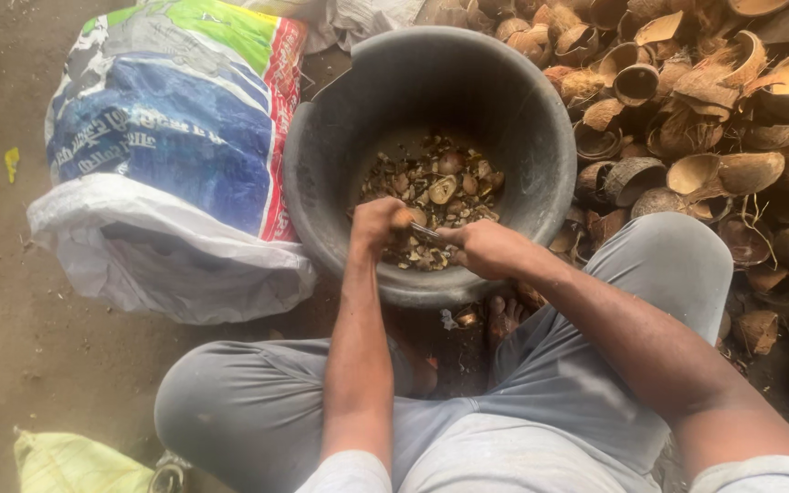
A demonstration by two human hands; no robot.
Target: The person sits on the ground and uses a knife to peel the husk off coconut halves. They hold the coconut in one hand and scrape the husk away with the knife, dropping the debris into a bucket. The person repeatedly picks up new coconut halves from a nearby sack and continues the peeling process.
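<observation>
Over the black tub (321,173), a small brown nut (403,218) is pinched in the left hand (374,223) while a thin blade (426,233) is clamped in the right hand (486,248), husks (705,110) heaped at two o'clock.

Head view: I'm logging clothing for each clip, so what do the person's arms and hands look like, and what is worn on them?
Both arms are bare from hand to upper arm. The left hand and right hand wear no gloves. Pale short sleeves show at the bottom edge. No watch or bracelet is visible.

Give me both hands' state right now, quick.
Left hand: closed around a small brown nut over the black bucket.
Right hand: closed on a small knife.
</observation>
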